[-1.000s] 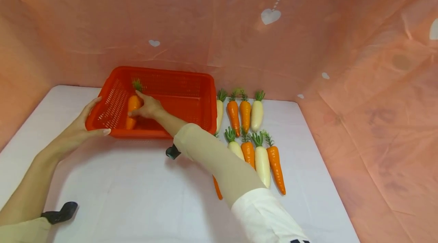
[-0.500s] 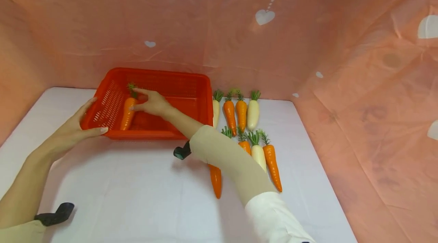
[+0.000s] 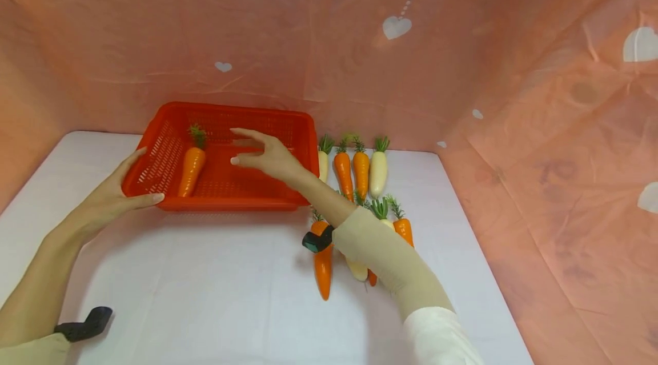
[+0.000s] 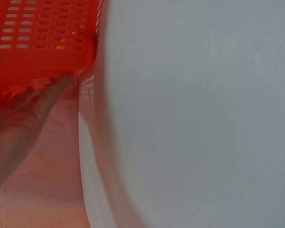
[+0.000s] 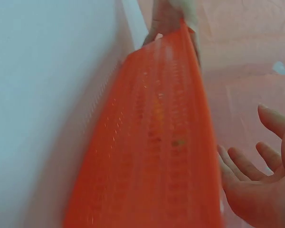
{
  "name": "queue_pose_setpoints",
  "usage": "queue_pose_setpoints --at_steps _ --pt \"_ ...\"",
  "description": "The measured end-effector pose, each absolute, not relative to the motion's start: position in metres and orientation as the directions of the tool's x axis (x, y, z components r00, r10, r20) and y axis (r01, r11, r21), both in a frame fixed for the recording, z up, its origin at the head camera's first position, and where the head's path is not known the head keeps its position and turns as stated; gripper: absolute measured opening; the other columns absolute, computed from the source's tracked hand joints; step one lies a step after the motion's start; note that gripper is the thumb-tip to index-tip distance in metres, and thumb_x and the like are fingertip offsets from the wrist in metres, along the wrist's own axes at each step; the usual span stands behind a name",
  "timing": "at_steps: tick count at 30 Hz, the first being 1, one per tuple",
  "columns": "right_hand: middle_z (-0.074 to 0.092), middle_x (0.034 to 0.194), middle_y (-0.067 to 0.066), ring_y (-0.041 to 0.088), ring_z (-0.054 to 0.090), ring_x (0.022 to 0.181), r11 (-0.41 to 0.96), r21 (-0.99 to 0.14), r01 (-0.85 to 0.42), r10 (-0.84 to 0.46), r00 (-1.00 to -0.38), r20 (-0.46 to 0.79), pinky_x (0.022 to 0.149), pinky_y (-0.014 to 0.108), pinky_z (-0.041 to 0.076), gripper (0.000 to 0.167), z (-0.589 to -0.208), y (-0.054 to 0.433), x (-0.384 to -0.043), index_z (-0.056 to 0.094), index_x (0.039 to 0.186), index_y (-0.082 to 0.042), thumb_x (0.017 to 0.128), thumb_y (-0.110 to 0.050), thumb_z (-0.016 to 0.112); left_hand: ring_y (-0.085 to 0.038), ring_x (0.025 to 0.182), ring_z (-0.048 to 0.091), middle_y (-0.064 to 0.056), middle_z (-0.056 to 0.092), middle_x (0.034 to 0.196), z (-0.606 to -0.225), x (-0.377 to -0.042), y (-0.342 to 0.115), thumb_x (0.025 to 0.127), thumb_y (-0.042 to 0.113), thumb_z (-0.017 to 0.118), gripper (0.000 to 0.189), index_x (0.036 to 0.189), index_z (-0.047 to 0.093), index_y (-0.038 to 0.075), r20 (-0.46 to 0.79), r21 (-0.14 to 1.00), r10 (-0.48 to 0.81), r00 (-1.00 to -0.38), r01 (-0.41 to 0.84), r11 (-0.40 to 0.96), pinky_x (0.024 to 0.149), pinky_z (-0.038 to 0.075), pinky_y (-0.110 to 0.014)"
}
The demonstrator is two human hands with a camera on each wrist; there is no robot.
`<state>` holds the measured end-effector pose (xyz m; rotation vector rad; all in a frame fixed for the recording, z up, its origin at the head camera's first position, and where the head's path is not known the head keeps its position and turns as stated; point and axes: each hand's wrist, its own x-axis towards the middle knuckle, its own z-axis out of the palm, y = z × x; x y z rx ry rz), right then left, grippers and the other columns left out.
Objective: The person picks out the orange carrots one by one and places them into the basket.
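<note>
A red plastic basket [image 3: 236, 203] stands at the back left of the table, its sides full of slots. Inside, along the left wall, lies one orange carrot [image 3: 192, 169] with its green top pointing away from me. My left hand [image 3: 105, 202] holds the basket by its left front corner, thumb on the front rim; the left wrist view shows its fingers [image 4: 52, 95] beneath the rim. Over the right half of the basket hovers my right hand [image 3: 275, 158], fingers spread and holding nothing. In the right wrist view, that hand [image 5: 261, 190] is beside the basket's rim.
Right of the basket, carrots [image 3: 343, 173] and white radishes [image 3: 378, 173] lie in two rows. My right forearm hides part of the front row. A carrot [image 3: 323, 268] lies at that row's left end. A pink heart-patterned cloth [image 3: 349, 68] hangs behind the white table [image 3: 205, 296].
My right hand has let go of the carrot in the basket and moved up and to the right. The carrot stays by the left wall. My left hand keeps its hold on the corner.
</note>
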<state>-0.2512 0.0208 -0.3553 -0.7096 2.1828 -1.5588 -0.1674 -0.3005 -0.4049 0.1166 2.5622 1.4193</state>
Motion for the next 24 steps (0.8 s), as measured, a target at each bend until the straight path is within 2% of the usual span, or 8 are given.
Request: queue_pose_setpoints --at_steps 1,4,8,10,13,17,22,24 --pt "0.059 0.137 -0.004 0.011 0.056 0.121 0.252 -0.950 -0.182 -0.584 -0.812 0.001 0.094 0.028 0.050 0.061 -0.354 0.027 -0.250 0.049 0.146 -0.030 0.091 -0.027 0.074 -0.045 0.137 0.015 -0.017 -0.003 0.165 -0.405 -0.167 -0.300 0.095 0.028 0.066 0.099 0.159 -0.010 0.030 -0.143 0.841 0.169 -0.975 -0.029 0.541 0.109 0.036 -0.050" --pt "0.056 0.140 -0.001 0.015 0.059 0.120 0.215 -0.964 -0.158 -0.560 -0.829 0.011 0.095 0.029 0.051 0.064 -0.351 0.045 -0.247 0.047 0.148 -0.028 0.091 -0.023 0.074 -0.044 0.135 0.017 -0.019 0.000 0.165 -0.404 -0.167 -0.300 0.095 0.027 0.066 0.099 0.160 -0.008 0.029 -0.132 0.843 0.174 -0.976 -0.018 0.537 0.097 0.044 -0.025" --pt "0.054 0.141 -0.001 0.018 0.063 0.117 0.191 -0.973 -0.131 -0.515 -0.857 0.014 0.094 0.032 0.053 0.066 -0.352 0.066 -0.243 0.044 0.150 -0.027 0.091 -0.018 0.074 -0.041 0.134 0.017 -0.020 0.002 0.164 -0.407 -0.165 -0.300 0.095 0.026 0.066 0.096 0.160 -0.005 0.029 -0.116 0.859 0.174 -0.978 -0.011 0.513 0.081 0.039 -0.007" --pt "0.054 0.141 -0.001 0.018 0.063 0.117 0.196 -0.972 -0.130 -0.497 -0.867 0.016 0.094 0.032 0.053 0.065 -0.352 0.077 -0.242 0.045 0.149 -0.026 0.091 -0.017 0.074 -0.040 0.134 0.015 -0.020 0.001 0.164 -0.407 -0.165 -0.301 0.096 0.026 0.065 0.096 0.160 -0.005 0.031 -0.116 0.856 0.170 -0.979 -0.012 0.517 0.086 0.039 -0.012" --pt "0.054 0.142 0.000 0.019 0.062 0.118 0.192 -0.972 -0.133 -0.479 -0.878 0.026 0.095 0.033 0.053 0.063 -0.351 0.096 -0.239 0.046 0.148 -0.025 0.092 -0.016 0.073 -0.042 0.137 0.012 -0.019 -0.003 0.164 -0.408 -0.166 -0.301 0.096 0.026 0.065 0.096 0.160 -0.006 0.032 -0.114 0.857 0.170 -0.979 -0.010 0.516 0.109 0.035 -0.038" --pt "0.053 0.143 0.004 0.024 0.061 0.120 0.155 -0.977 -0.147 -0.465 -0.883 0.059 0.096 0.035 0.052 0.063 -0.352 0.116 -0.232 0.045 0.150 -0.020 0.093 -0.011 0.070 -0.045 0.137 0.011 -0.019 -0.005 0.165 -0.410 -0.163 -0.303 0.096 0.026 0.064 0.096 0.159 -0.007 0.034 -0.105 0.861 0.171 -0.980 -0.004 0.508 0.112 0.019 -0.067" --pt "0.048 0.148 0.011 0.029 0.058 0.124 0.159 -0.975 -0.153 -0.459 -0.886 0.064 0.098 0.036 0.051 0.062 -0.351 0.143 -0.221 0.043 0.151 -0.018 0.095 -0.010 0.068 -0.045 0.138 0.012 -0.016 -0.005 0.165 -0.407 -0.165 -0.302 0.096 0.031 0.064 0.096 0.158 -0.008 0.038 -0.128 0.840 0.168 -0.977 -0.017 0.542 0.107 0.035 -0.060" --pt "0.046 0.149 0.012 0.030 0.057 0.126 0.177 -0.974 -0.140 -0.459 -0.888 0.044 0.099 0.038 0.051 0.062 -0.351 0.155 -0.215 0.042 0.151 -0.017 0.095 -0.012 0.068 -0.044 0.137 0.013 -0.017 -0.003 0.165 -0.406 -0.166 -0.301 0.096 0.031 0.064 0.096 0.158 -0.008 0.038 -0.136 0.836 0.173 -0.975 -0.019 0.548 0.102 0.043 -0.047"
